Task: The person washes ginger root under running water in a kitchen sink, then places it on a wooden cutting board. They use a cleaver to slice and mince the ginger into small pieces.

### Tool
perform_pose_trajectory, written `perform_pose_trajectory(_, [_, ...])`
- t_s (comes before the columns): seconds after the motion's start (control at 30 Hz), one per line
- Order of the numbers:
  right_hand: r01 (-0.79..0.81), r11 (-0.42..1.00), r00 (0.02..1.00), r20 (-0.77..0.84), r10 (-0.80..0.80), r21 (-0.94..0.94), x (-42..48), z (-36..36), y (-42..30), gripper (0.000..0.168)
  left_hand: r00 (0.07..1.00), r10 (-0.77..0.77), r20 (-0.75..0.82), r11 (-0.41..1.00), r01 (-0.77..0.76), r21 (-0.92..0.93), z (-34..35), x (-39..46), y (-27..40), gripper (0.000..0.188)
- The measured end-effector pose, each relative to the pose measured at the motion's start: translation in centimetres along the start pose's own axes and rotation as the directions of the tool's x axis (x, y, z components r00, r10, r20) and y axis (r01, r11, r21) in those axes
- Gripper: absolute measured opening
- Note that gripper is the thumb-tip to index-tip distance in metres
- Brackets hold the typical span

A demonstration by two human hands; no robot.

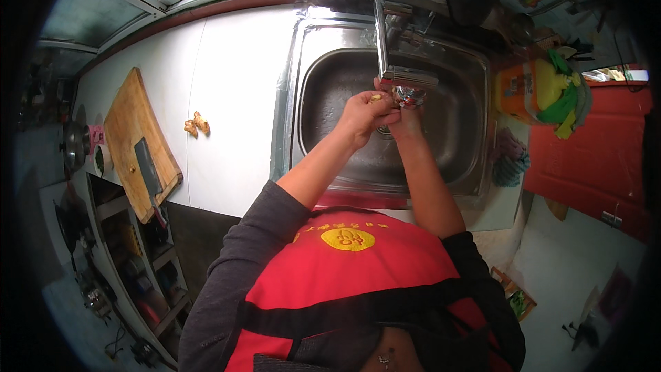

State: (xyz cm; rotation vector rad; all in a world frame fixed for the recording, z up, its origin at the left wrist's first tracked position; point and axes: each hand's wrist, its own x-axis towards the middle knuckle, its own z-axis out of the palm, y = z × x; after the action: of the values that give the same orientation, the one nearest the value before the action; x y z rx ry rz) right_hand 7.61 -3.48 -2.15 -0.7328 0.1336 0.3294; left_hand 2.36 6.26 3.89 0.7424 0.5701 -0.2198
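Note:
Both hands are together over the stainless steel sink [335,160], below the spout of the chrome faucet [382,44]. My left hand [367,108] is closed around a small pale yellow piece [375,98], which looks like ginger. Close against it, partly under the faucet head, is my right hand [405,116]; its fingers are largely hidden, so what it holds cannot be told. On the white counter to the left lies a knobbly ginger root [197,124]. A cleaver [147,165] rests on the wooden cutting board [126,113] farther left.
An orange-labelled yellow jug [521,88] with green and yellow rubber gloves over it stands right of the sink. Cloths [508,157] lie at the sink's right edge. A small bowl [101,160] and a lidded pot [74,145] stand beyond the board. The faucet overhangs the basin.

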Motion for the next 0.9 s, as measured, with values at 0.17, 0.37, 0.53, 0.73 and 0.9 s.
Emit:
perform_pose_trajectory(0.17, [0.064, 0.976, 0.992, 0.122, -0.039, -0.209, -0.4, -0.4, -0.9, 0.023, 0.998, -0.049, -0.029, 0.996, 0.047, -0.076, -1.2, 1.2, -0.1, 0.018])
perform_pose_trajectory(0.37, [0.062, 0.926, 0.979, 0.205, 0.016, -0.372, -0.5, -0.5, -3.1, 0.025, 0.996, -0.037, -0.081, 0.995, 0.044, 0.09, -1.9, 1.4, 0.9, 0.02])
perform_pose_trajectory(0.53, [0.107, 0.908, 0.977, 0.212, -0.02, -0.406, -0.8, -1.1, -3.0, 0.029, 0.999, 0.019, -0.028, 0.995, -0.016, 0.102, -1.0, 1.4, 0.9, 0.02])
perform_pose_trajectory(0.73, [0.154, 0.97, 0.955, 0.281, -0.097, -0.188, -1.7, -0.2, -4.0, 0.04, 0.999, 0.016, -0.047, 0.999, -0.014, 0.034, -0.9, 1.3, 1.0, 0.017])
perform_pose_trajectory(0.9, [0.189, 0.944, 0.954, 0.277, -0.112, -0.271, -2.4, 0.4, -4.8, 0.041, 0.999, 0.02, -0.048, 1.0, -0.02, -0.008, -0.6, 1.3, 0.5, 0.013])
